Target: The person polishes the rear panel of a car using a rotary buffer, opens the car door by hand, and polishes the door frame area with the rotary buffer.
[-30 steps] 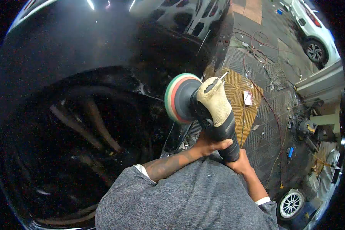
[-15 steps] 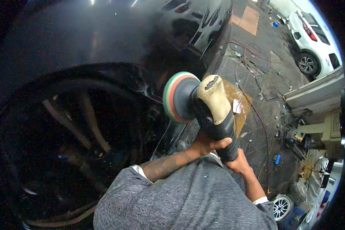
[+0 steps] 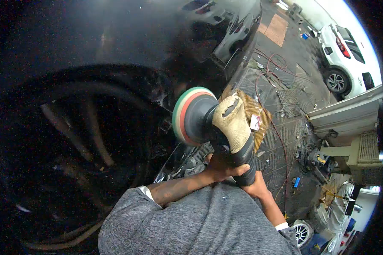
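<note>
A polisher (image 3: 232, 123) with a worn cream cover on its head and a black body is held in front of my chest. Its round pad (image 3: 185, 117), layered green, cream and red, faces left toward a dark car body (image 3: 127, 38). My left hand (image 3: 225, 166) is wrapped round the black body from the left, thumb across it. Around the lower end of the handle closes my right hand (image 3: 256, 185), its fingers partly hidden. Whether the pad touches the car is hard to tell.
The car's dark wheel (image 3: 87, 140) fills the left. A red hose (image 3: 276, 131) winds over the grated floor at right. Beyond are a white car (image 3: 344, 59), a pale cabinet-like unit (image 3: 368, 148), a small blue object (image 3: 297, 182) and a loose wheel (image 3: 301, 233).
The polisher and both hands have shifted slightly left and down in view. The floor, white car and other surroundings have moved left in the picture as the view turned.
</note>
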The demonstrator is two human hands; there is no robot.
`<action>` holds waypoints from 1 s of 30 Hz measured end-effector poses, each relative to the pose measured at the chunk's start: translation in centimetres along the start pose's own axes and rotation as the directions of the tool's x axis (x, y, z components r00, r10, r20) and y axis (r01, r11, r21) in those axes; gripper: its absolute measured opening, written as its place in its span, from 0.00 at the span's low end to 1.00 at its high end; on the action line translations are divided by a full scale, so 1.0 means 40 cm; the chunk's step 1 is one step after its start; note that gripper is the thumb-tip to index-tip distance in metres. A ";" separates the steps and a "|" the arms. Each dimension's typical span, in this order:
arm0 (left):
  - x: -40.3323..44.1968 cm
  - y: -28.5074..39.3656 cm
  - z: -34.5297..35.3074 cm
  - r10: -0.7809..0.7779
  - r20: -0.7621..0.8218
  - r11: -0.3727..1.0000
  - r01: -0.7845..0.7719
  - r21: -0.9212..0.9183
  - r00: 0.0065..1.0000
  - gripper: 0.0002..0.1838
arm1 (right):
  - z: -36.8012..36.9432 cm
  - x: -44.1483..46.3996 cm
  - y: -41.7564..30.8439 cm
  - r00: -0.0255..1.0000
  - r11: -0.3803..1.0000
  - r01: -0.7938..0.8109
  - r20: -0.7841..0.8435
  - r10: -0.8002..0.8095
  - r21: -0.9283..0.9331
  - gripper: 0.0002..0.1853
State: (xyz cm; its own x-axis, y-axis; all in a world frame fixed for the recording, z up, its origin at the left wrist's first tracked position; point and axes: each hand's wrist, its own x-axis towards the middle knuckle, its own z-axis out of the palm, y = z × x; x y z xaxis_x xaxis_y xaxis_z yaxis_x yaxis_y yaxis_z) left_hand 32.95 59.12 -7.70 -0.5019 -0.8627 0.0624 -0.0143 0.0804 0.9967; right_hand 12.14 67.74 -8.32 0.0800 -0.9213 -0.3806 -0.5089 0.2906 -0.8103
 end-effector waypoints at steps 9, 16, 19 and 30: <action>0.019 0.007 -0.005 0.127 -0.023 0.959 -0.117 0.257 0.992 0.38 | 0.000 0.008 -0.024 0.999 0.994 -0.031 -0.034 0.028 -0.102 0.19; 0.077 0.030 -0.019 -0.006 -0.043 0.984 -0.002 -0.181 0.999 0.44 | -0.027 0.037 -0.078 0.999 0.998 -0.033 0.026 0.032 0.044 0.15; 0.008 -0.025 -0.001 0.143 -0.062 0.988 -0.138 0.070 0.988 0.43 | -0.002 0.024 -0.012 0.999 0.997 0.053 0.007 -0.053 -0.047 0.14; 0.027 0.006 -0.011 0.008 -0.050 0.997 -0.012 -0.071 0.999 0.35 | -0.013 0.031 -0.011 0.996 0.997 -0.074 0.056 0.075 -0.018 0.17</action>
State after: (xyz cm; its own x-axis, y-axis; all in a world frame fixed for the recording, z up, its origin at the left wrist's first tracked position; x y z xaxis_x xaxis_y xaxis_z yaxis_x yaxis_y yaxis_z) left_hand 32.81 57.99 -7.37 -0.4584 -0.8857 0.0733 0.0527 0.0553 0.9971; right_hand 12.01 66.34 -8.19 0.0895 -0.8809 -0.4647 -0.5284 0.3535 -0.7719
